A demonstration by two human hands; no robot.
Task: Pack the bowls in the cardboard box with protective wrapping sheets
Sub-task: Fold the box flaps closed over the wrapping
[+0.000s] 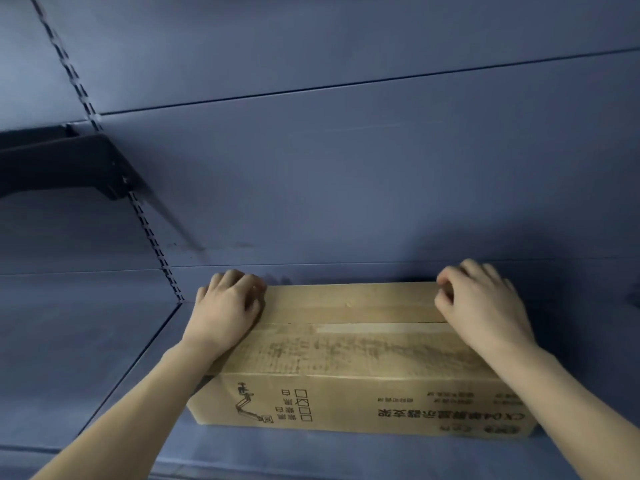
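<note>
A long brown cardboard box lies on a blue shelf, its top flaps closed, old tape marks along the seam and upside-down print on its front face. My left hand rests on the box's far left top corner, fingers curled over the edge. My right hand lies on the far right top corner, fingers bent at the back edge. No bowls or wrapping sheets are in view; the inside of the box is hidden.
The box stands close to the blue back panel of a metal shelf unit. A slotted upright runs down the left, with a dark bracket of a higher shelf at upper left. Bare shelf surface extends left.
</note>
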